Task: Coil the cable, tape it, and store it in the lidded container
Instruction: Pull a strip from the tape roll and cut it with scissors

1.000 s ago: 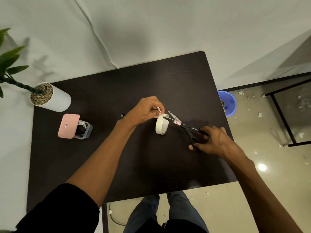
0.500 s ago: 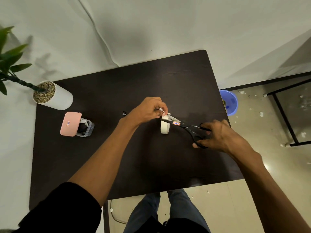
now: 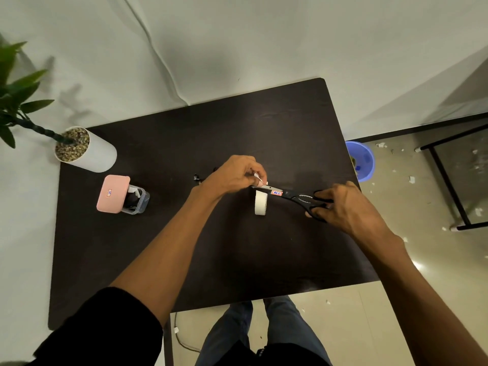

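My left hand (image 3: 233, 175) pinches the free end of a white tape strip (image 3: 258, 178) above the dark table (image 3: 184, 247). The white tape roll (image 3: 261, 203) hangs or stands on edge just below that hand. My right hand (image 3: 343, 204) grips the black handles of scissors (image 3: 298, 198), whose blades are closed on the strip between the roll and my left fingers. A small dark bit of the cable (image 3: 196, 177) shows behind my left wrist; most of it is hidden. The clear container (image 3: 137, 202) sits at the left with its pink lid (image 3: 112, 193) tilted open.
A white cylindrical pot (image 3: 87, 150) with pebbles and a green plant stands at the table's back left corner. A blue bucket (image 3: 361, 161) sits on the floor past the right edge. A black metal frame (image 3: 449, 178) stands further right.
The scissor blades, open a second ago, have come together on the tape strip. My right hand has shifted slightly right and the roll now hangs straighter under my left hand.
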